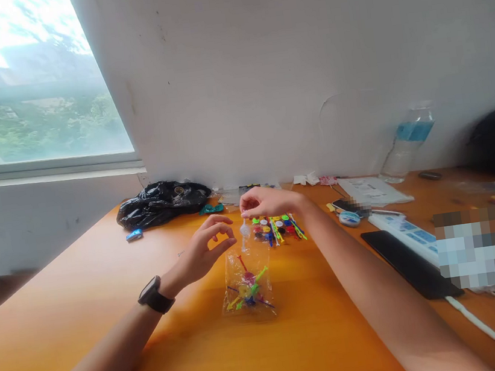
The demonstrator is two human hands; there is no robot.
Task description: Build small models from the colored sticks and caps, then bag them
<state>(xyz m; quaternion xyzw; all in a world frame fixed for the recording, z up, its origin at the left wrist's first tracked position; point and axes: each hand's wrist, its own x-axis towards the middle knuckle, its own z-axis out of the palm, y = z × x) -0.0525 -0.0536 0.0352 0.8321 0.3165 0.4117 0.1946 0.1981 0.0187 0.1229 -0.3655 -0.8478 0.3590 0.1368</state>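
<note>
My right hand (264, 201) pinches the top of a white plastic piece (244, 230), a round disc with thin stems above and below. The piece hangs upright over the upper end of a clear plastic bag (227, 301). Left of it, my left hand (207, 244) is curved with thumb and fingers apart and holds nothing. Inside the bag, which lies flat on the table, are several coloured plastic pieces (249, 278) in red, green, yellow and blue. Behind my right hand lie loose coloured discs (264, 223) and thin plastic sticks (276, 232), partly hidden.
A black plastic bag (162, 201) and a small blue packet (134, 235) lie at the back left of the wooden table (84, 298). To the right are a power strip (407, 237), a dark flat slab (403, 262), papers (373, 189) and an upright clear bottle (402, 153).
</note>
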